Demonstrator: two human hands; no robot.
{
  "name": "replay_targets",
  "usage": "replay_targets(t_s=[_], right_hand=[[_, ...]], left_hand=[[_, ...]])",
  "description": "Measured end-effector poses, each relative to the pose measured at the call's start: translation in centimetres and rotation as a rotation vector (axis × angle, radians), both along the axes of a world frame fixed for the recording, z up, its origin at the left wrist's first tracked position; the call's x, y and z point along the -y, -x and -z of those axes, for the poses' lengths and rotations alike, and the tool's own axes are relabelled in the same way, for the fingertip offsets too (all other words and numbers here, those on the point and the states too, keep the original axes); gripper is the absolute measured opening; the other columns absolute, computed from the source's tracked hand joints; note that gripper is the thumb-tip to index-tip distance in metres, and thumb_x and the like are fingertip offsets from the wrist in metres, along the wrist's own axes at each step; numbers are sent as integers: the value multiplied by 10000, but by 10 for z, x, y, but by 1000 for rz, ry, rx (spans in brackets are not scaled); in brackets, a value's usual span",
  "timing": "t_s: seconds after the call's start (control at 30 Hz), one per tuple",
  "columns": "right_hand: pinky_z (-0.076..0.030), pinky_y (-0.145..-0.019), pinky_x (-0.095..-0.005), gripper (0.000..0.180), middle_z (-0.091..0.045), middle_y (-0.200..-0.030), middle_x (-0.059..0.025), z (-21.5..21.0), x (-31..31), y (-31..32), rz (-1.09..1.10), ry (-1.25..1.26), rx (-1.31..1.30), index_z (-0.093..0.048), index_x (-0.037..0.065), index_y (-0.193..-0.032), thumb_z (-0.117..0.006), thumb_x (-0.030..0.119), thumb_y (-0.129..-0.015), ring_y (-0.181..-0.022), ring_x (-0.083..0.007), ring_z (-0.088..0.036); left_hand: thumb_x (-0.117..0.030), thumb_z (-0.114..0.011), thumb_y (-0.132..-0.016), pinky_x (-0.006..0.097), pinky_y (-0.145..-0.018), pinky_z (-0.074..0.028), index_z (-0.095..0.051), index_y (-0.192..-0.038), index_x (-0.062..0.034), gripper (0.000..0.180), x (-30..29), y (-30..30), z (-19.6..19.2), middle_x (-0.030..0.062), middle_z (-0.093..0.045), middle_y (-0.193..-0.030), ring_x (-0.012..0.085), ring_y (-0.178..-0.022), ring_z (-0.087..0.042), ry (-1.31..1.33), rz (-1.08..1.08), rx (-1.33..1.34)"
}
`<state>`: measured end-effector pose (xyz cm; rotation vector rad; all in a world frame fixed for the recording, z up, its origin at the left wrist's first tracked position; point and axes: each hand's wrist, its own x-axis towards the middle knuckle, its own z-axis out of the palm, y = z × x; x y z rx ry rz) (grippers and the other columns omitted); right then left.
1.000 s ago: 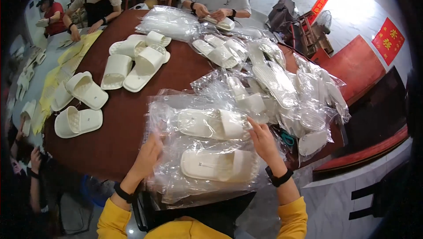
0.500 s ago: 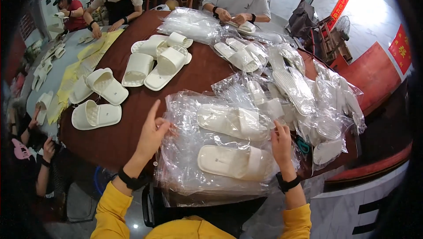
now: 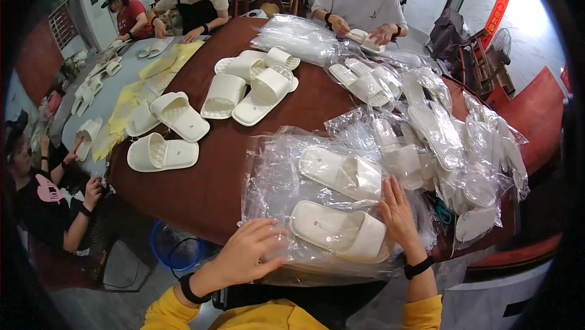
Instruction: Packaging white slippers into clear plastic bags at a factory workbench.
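Observation:
Two white slippers, the farther one point(image 3: 329, 168) and the nearer one point(image 3: 323, 228), lie side by side, toes to the right, in a clear plastic bag on a stack of clear bags point(image 3: 268, 175). My right hand point(image 3: 399, 213) rests flat against the toe ends, fingers stretched out, holding nothing. By the near left corner of the stack is my left hand point(image 3: 253, 251), its fingers apart and slightly blurred, holding nothing. Whether the left fingertips touch the plastic is hard to tell.
Several loose white slippers point(image 3: 262, 95) lie on the brown table point(image 3: 225, 165) at left. Bagged slippers point(image 3: 432, 135) pile up at right, beside green-handled scissors point(image 3: 443, 211). A blue bucket point(image 3: 177, 248) stands below. A person in grey point(image 3: 359, 4) handles slippers across the table.
My left hand has come nearer, from the far left of the bags to their near left corner. My right hand has flattened along the toes. The slippers have turned slightly; the view has shifted left.

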<state>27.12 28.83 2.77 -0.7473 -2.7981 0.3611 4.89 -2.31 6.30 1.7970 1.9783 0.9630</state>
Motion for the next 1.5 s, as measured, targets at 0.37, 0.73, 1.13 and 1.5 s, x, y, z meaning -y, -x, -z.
replay_targets(t_s=[0.37, 0.73, 1.13, 1.5], right_hand=[[-320, -1104, -435, 503, -342, -1493, -200, -34, 7, 7, 38, 100, -91, -400, 49, -1429, -490, 235, -971, -1364, -381, -344], [-160, -1174, -429, 583, -261, -1539, -200, 12, 16, -11, -48, 247, -192, -311, -5, -1467, -247, 354, -1013, -1434, -361, -211], [-231, -1144, -437, 504, -361, -1499, -170, 20, 17, -5, 78, 189, -212, -417, 34, -1423, -231, 269, -1016, -1402, -370, -283], [-207, -1157, -416, 496, -367, -1494, -181, 16, 22, -9, 82, 197, -235, -426, 8, -1409, -264, 257, -1011, -1406, -353, -283]], left_hand=[[94, -468, -784, 367, -984, -453, -592, -1242, -28, 491, -11, 88, -4, 173, -605, -1230, 323, -1125, -594, 120, 314, 286], [-125, -587, -912, 359, -1060, -370, -353, -1410, 14, 568, -155, 108, 54, 186, -501, -1360, 220, -1260, -461, -53, 446, 609], [-310, -633, -918, 347, -1071, -344, -297, -1445, 27, 710, -127, 80, 52, 227, -425, -1397, 261, -1283, -428, 403, 119, 600], [-301, -591, -958, 342, -1078, -313, -277, -1475, -59, 652, -115, 35, 25, 178, -394, -1421, 243, -1304, -379, 358, 109, 746]])
